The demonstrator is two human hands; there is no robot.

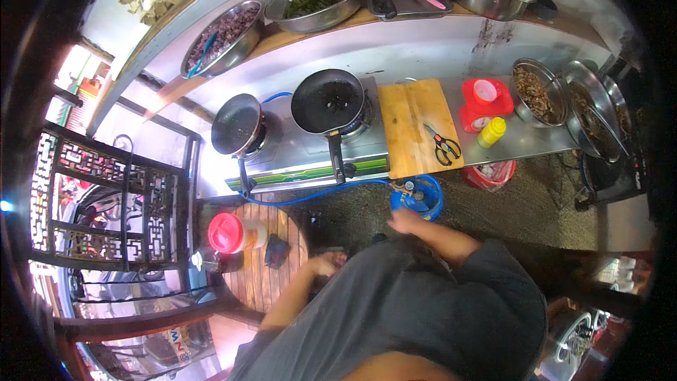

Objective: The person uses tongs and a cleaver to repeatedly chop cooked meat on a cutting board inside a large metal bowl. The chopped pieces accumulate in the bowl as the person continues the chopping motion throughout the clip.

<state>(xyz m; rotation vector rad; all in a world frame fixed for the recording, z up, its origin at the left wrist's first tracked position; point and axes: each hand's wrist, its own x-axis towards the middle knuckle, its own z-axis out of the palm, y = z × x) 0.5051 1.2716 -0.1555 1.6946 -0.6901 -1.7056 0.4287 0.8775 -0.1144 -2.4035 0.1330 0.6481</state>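
My left hand point(326, 263) is low beside the round wooden table point(271, 289), its fingers curled; what they hold, if anything, is hidden. In front of my body, my right hand point(404, 221) is closed and appears just in front of the blue gas cylinder point(431, 204); I cannot make out anything in it. Two black frying pans sit on the stove point(282, 159): a smaller one point(236, 123) at left and a larger one point(328, 102) with dark bits inside. Black-handled scissors point(444, 148) lie on a wooden cutting board point(416, 116) right of the stove.
Metal bowls of chopped purple food point(229, 35) and green leaves point(321, 1) stand on the shelf, beside a tray point(423, 3). A yellow bottle point(492, 132), red container point(485, 102) and food bowls point(536, 92) line the right counter. A red-lidded tub point(229, 233) stands on the table.
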